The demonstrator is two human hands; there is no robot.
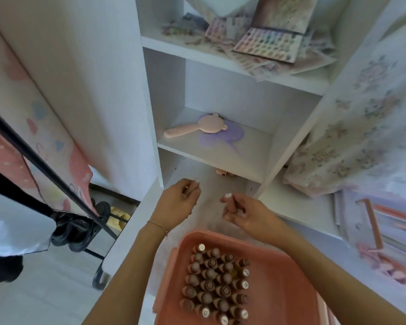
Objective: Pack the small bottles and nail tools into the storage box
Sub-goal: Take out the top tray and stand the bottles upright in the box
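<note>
Head view: the pink storage box point(279, 273) is seen at 6 o'clock, with small bottles point(217, 283) packed upright in its left part. Above it, the left hand point(178, 204) and right hand point(244, 211) are held loosely curled; whether anything is pinched cannot be told.

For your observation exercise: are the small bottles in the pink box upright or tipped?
Upright: the small bottles stand in rows in the pink box, caps facing up.
</note>
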